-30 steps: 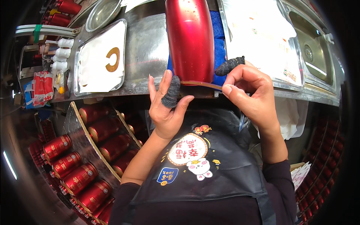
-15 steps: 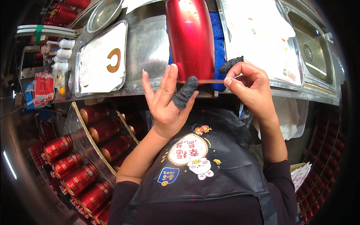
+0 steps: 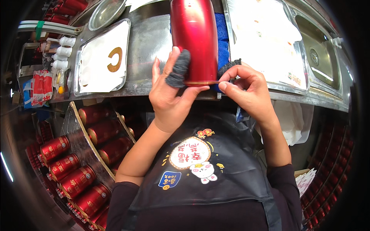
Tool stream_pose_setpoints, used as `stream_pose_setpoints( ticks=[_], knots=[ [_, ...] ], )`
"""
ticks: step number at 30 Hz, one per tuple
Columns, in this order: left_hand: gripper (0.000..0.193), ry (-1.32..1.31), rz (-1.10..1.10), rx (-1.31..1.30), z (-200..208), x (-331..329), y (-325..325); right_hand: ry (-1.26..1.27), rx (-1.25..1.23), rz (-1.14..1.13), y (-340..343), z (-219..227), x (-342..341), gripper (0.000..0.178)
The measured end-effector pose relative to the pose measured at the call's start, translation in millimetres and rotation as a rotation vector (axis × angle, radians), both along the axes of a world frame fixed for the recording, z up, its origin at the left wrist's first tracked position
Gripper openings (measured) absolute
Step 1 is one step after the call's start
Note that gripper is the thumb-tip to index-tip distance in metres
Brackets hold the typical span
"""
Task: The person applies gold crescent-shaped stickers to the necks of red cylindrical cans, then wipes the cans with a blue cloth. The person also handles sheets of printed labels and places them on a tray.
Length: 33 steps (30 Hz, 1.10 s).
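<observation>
A glossy red metal bottle (image 3: 195,40) lies on a folded blue towel (image 3: 222,36), its near end toward me. Round that near end runs a thin gold-brown strip (image 3: 201,82). My left hand (image 3: 168,94) grips the bottle's left side, with the thumb pressed along the near rim and the index finger, in a dark grey knitted finger sleeve, against the body. At the right of the rim, my right hand (image 3: 248,86) pinches the strip's end between thumb and index finger. Another grey sleeve covers one of its other fingers.
On the left, a tray (image 3: 125,61) holds white sheets with a C-shaped gold piece (image 3: 115,59). A white-sheeted tray (image 3: 306,82) and a metal sink (image 3: 327,73) stand at the right. Below the counter's left, several red bottles (image 3: 79,181) fill a rack.
My left hand has come up against the bottle, its thumb now on the rim. The right hand has moved left, bringing the strip's free end close to the bottle.
</observation>
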<state>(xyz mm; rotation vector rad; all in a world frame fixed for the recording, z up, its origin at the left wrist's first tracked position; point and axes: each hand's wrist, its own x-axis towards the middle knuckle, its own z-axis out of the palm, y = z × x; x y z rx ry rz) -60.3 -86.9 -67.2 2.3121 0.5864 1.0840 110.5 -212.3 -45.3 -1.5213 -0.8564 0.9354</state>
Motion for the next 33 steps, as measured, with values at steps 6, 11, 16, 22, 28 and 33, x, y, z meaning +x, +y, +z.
stream_pose_setpoints(
  ticks=[6, 11, 16, 22, 28, 33],
  knots=[
    [0.055, -0.017, 0.042, -0.066, -15.5, -25.6, -10.6, 0.058, -0.021, -0.019, -0.3, 16.5, -3.0, 0.011],
    [0.042, 0.059, 0.032, -0.004, -24.3, -35.8, -18.2, 0.138, -0.012, -0.011, -5.7, 27.0, -2.8, 0.010],
    [0.039, 0.070, 0.029, 0.066, -25.0, -34.8, -17.2, 0.212, -0.059, -0.030, -4.0, 17.2, 1.5, 0.010],
    [0.037, 0.104, 0.005, 0.144, -18.1, -30.8, -16.2, 0.208, -0.024, -0.018, -1.9, 1.5, 2.6, 0.009],
    [0.035, 0.169, 0.046, 0.263, -4.7, -21.1, -18.4, 0.206, 0.009, -0.023, -0.9, -4.1, 1.7, 0.009],
    [0.043, 0.228, 0.051, 0.382, 10.3, -10.9, -20.3, 0.182, -0.004, -0.028, 1.3, -4.1, 0.6, 0.009]
  ],
)
